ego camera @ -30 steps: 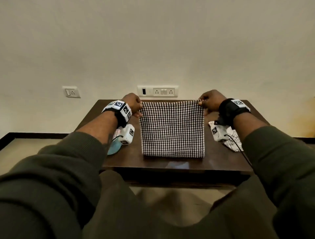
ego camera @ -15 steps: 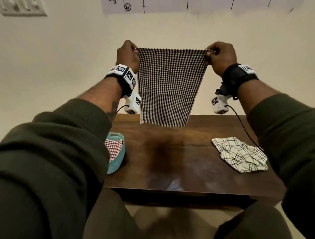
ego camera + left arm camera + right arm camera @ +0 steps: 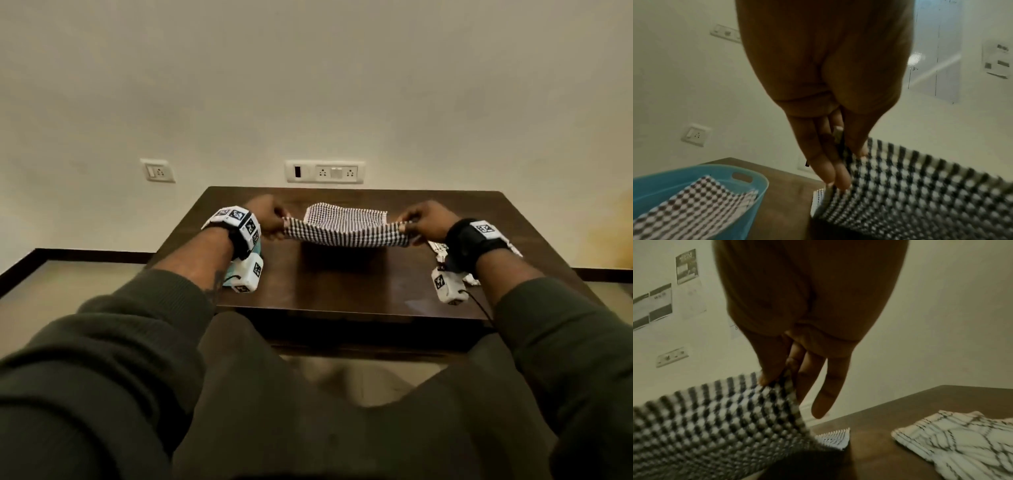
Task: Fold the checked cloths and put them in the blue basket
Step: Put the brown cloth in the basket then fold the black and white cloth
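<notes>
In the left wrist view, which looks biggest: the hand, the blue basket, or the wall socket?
Largest to smallest:
1. left hand, though it sits nearest the camera
2. blue basket
3. wall socket

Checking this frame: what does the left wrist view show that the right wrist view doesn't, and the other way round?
Only the left wrist view shows the blue basket, with a red checked cloth inside. Only the right wrist view shows the white plaid cloth lying on the table. Both show the black-and-white checked cloth, pinched at one corner by the left hand and at another by the right hand.
</notes>
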A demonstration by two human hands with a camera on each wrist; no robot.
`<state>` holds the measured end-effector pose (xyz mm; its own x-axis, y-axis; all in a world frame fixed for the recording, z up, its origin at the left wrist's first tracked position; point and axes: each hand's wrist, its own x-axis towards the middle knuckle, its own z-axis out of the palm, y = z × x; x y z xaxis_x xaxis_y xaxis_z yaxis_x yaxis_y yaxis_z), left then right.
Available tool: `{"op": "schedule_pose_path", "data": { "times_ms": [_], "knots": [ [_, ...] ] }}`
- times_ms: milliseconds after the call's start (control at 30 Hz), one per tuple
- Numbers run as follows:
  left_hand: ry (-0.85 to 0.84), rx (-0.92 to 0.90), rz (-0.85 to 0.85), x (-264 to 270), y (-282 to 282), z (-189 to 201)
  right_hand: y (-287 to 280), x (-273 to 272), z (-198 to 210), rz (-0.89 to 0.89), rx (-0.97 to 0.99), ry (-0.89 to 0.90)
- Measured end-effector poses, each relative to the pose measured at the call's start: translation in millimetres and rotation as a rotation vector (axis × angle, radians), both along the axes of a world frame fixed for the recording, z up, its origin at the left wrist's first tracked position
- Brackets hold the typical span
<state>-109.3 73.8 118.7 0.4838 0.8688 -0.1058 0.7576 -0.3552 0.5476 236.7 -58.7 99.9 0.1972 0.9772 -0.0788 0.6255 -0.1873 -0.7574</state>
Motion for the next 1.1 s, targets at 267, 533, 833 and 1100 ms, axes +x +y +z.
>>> {"op": "schedule_pose_path", "data": {
  "times_ms": [267,533,833,1100],
  "knots": [
    [0.172,-0.467,-0.064,-24,-34,-33,-51,-7,-26,0.236,-0.366,0.216],
    [0.159,-0.088,-0.047,18,11,-63,-6,24,-65,-0.015,-0.338,0.189],
    [0.139,-0.017,0.147,90,71,-153,51,38,-141,-0.310,-0.260,-0.103],
    [0.194,0.006,0.253,103,92,-191,68,34,-158,-0.430,-0.267,-0.220]
  ]
}}
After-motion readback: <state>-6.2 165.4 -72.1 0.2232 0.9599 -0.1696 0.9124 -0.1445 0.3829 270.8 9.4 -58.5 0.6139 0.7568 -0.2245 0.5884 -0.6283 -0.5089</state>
